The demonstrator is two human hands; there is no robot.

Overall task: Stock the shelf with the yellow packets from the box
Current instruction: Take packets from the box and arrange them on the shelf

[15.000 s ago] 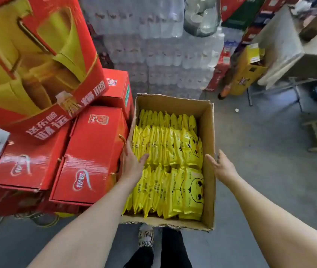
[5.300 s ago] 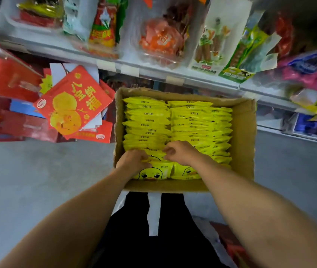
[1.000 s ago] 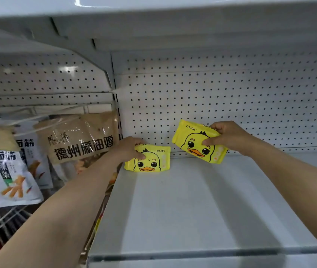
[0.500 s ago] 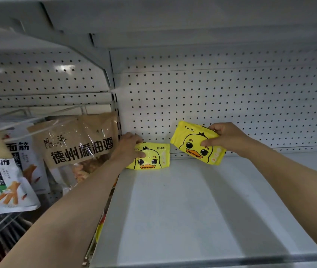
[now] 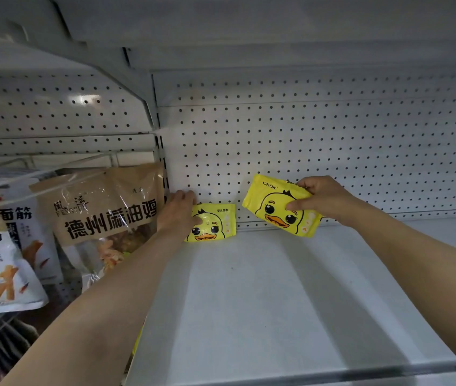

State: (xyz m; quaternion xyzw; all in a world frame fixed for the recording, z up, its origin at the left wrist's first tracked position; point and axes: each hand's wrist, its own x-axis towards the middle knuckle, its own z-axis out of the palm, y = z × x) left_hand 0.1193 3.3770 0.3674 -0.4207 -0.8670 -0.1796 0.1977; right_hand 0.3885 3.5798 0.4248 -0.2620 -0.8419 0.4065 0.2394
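A yellow duck-face packet point(image 5: 215, 222) stands upright at the back left corner of the white shelf point(image 5: 263, 302), leaning on the pegboard back wall. My left hand point(image 5: 178, 211) holds its left edge, fingers over the top and thumb on its front. My right hand point(image 5: 321, 199) grips a second, larger-looking yellow duck packet point(image 5: 274, 207) by its upper right side, tilted and held just above the shelf near the back wall, to the right of the first. The box is out of sight.
The white pegboard back wall point(image 5: 332, 151) closes the bay, and another shelf point(image 5: 249, 29) runs overhead. Left of the upright post point(image 5: 161, 162) hang snack bags: a brown one point(image 5: 101, 207) and white ones point(image 5: 1, 263). The shelf's front edge point(image 5: 291, 376) is near me.
My left hand has pressed the first packet a little further into the back left corner. The right hand's packet stays about where it was, tilted near the back wall.
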